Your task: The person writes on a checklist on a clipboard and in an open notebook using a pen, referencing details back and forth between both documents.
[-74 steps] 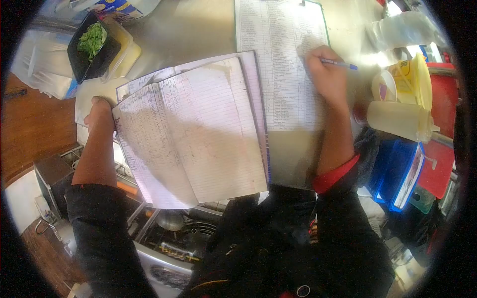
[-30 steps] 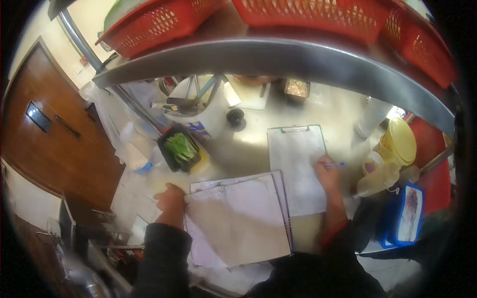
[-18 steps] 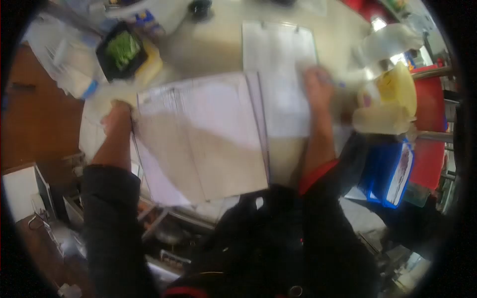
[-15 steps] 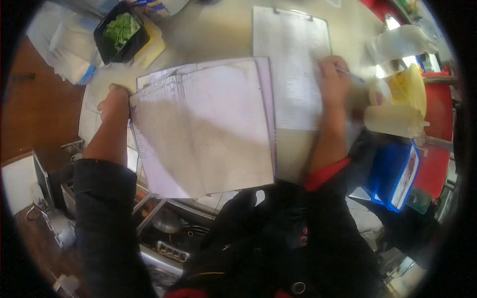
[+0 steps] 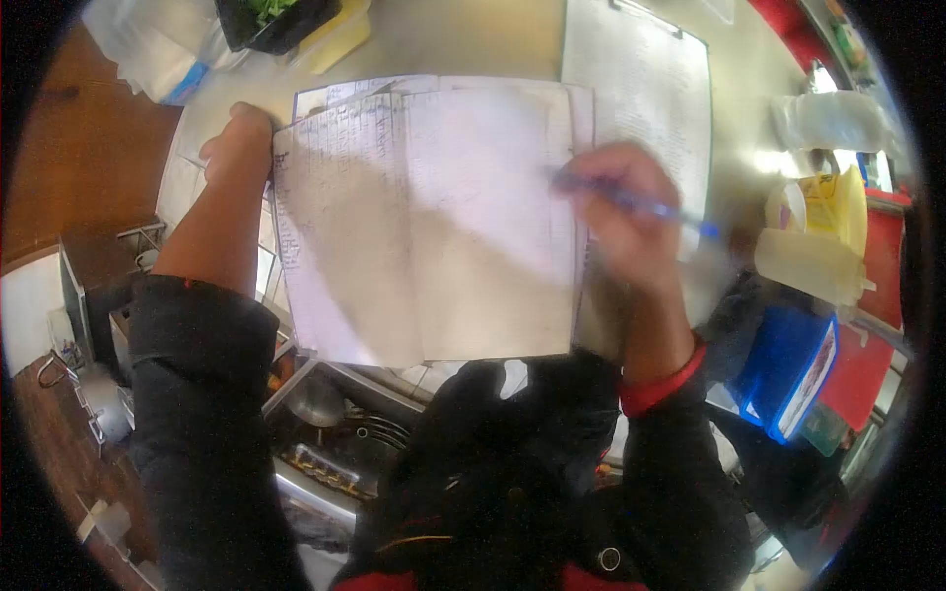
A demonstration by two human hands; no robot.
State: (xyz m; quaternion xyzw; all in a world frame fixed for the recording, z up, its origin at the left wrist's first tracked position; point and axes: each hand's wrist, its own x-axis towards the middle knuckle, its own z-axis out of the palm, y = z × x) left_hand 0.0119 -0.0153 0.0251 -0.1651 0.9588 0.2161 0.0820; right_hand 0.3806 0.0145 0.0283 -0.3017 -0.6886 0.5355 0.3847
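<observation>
My right hand (image 5: 631,212) is closed around a blue pen (image 5: 655,206), blurred by motion, over the right edge of an open notebook (image 5: 493,305). Handwritten lines run down its left page, and a shadow falls across both pages. At the notebook's upper left edge is my left hand (image 5: 241,138), its fingers curled; what they grip, if anything, is hidden. Behind my right hand lies a clipboard (image 5: 641,89) with a printed or written sheet under its metal clip.
A black container of green leaves (image 5: 271,12) and a plastic bag (image 5: 158,49) stand at the back left. On the right are a pale squeeze bottle (image 5: 808,264), a yellow container (image 5: 843,202), a blue folder (image 5: 788,369) and a red board (image 5: 857,379).
My right hand has moved left with the pen, from the clipboard's edge to above the notebook's right page edge. My left hand stays by the notebook. The whole view has shifted slightly.
</observation>
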